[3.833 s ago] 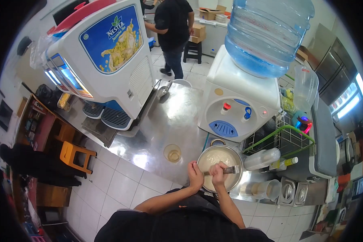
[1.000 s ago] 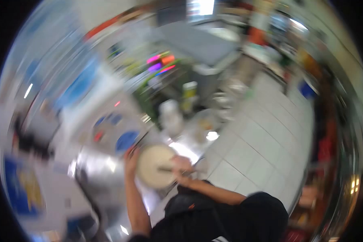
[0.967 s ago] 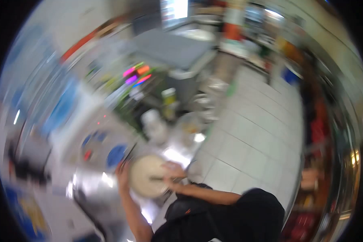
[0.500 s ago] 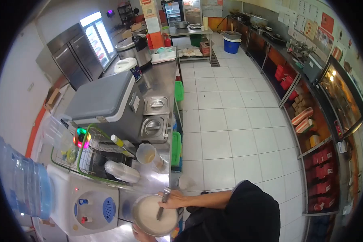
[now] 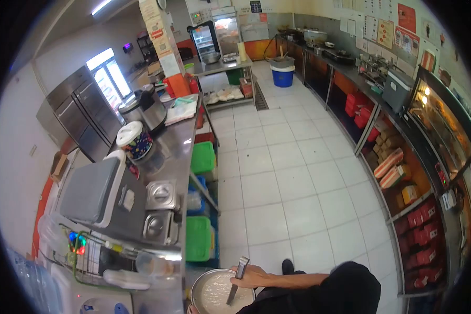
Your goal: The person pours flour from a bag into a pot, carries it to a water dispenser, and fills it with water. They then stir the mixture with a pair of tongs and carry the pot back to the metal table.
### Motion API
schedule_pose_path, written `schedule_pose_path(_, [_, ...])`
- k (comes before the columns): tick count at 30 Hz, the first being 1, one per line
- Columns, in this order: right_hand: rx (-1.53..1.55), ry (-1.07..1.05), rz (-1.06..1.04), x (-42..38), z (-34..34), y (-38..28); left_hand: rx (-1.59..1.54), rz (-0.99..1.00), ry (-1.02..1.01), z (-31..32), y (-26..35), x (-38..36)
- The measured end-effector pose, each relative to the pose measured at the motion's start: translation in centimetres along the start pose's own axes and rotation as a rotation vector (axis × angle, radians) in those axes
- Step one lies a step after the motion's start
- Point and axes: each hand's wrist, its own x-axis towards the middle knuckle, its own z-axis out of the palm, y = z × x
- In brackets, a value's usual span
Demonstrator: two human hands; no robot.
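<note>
At the bottom of the view, a round metal bowl (image 5: 195,291) holds a pale, creamy liquid (image 5: 214,295) with streaks on its surface. My right hand (image 5: 254,277) is closed around the handle of a metal utensil (image 5: 240,270), which slants down into the liquid. Its lower end is sunk in, so its kind is hidden. Only a bit of my left hand (image 5: 193,310) shows, its fingers on the bowl's near left rim; the rest falls outside the frame.
Left of the bowl runs a steel counter (image 5: 179,152) with a grey cooler box (image 5: 91,188), lidded steel pans (image 5: 161,194), a plastic jug (image 5: 153,263) and a wire rack (image 5: 89,272). Green-lidded bins (image 5: 199,238) sit below. White floor tiles (image 5: 267,178) stretch ahead; shelving (image 5: 416,225) lines the right.
My view has swung up and turned, showing more of the room. The bowl appears lower and farther right, past the counter's edge. Both hands stay with the bowl and utensil.
</note>
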Motion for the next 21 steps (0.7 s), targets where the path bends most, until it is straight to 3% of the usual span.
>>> schedule_pose_path(2, [-0.047,0.206,0.022,0.3,-2.5,3.8,0.007,0.009,-0.051,5.2,-1.4,-0.2])
schedule_pose_path(5, [0.087,0.195,0.127,-2.1,-13.2,5.0,0.008,-0.018,-0.149,14.5,-3.0,-0.6])
schedule_pose_path(13, [0.105,0.478,0.303,0.2,-34.0,15.0,-0.081,-0.109,-0.364,43.3,-6.3,2.9])
schedule_pose_path(14, [0.114,0.585,0.308,1.2,-35.7,17.1,-0.081,-0.112,-0.401,47.2,-6.6,3.7])
schedule_pose_path(17, [0.205,0.679,0.394,3.6,-42.2,22.1,-0.026,-0.166,-0.542,59.7,-6.3,5.7])
schedule_pose_path(20, [0.22,0.796,0.532,5.3,-49.5,23.6,-0.013,-0.113,-0.824,71.8,-4.9,5.8])
schedule_pose_path(21, [0.226,0.785,0.556,6.2,-51.2,24.1,0.001,-0.135,-0.823,75.1,-4.8,6.5])
